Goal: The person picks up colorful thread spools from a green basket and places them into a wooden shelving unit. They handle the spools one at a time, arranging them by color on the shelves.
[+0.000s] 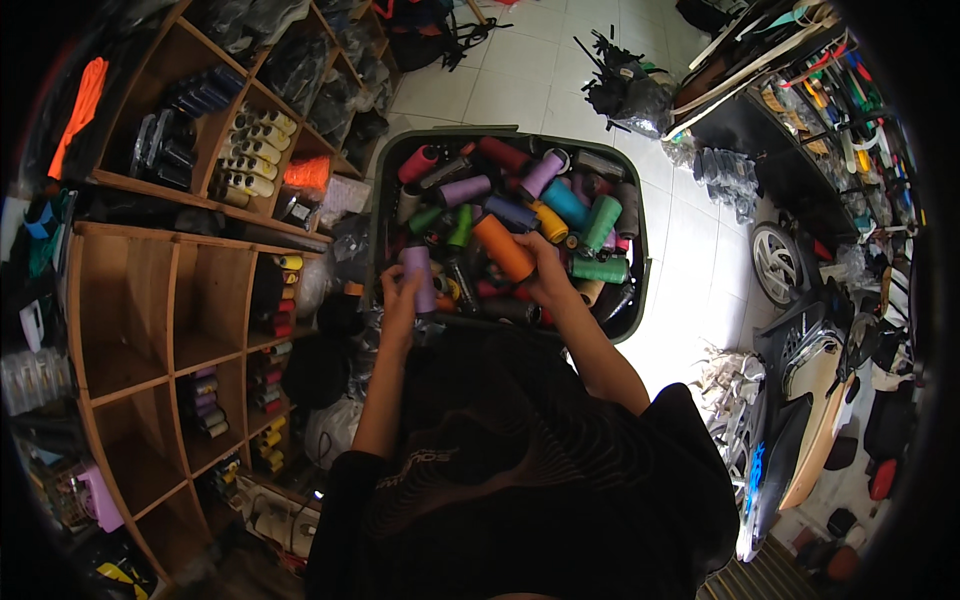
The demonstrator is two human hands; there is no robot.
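Above the dark plastic bin (644, 270), purple to the left and orange to the right

Nearest you, the bin's near rim runs just beyond your black shirt (600, 480). Just inside that edge, your left hand (399, 290) is curled narrow around a purple thread spool (418, 275), nearly upright in the view by the bin's left side. Your right hand (547, 268) grips the lower end of an orange thread spool (500, 246), tilted toward the upper left. A gap parts the two; whether the orange one touches the pile beneath, you cannot tell. A mint-green spool (600, 268) lies just beside your right hand, toward the right wall. Room on your left is narrow, with a wooden cubby shelf (120, 290) near the bin. On your right it is wider: white floor tiles (690, 260) stretch to a spoked wheel (778, 264). Farther off, a black strappy bundle (620, 88) lies beyond the bin's far right corner.
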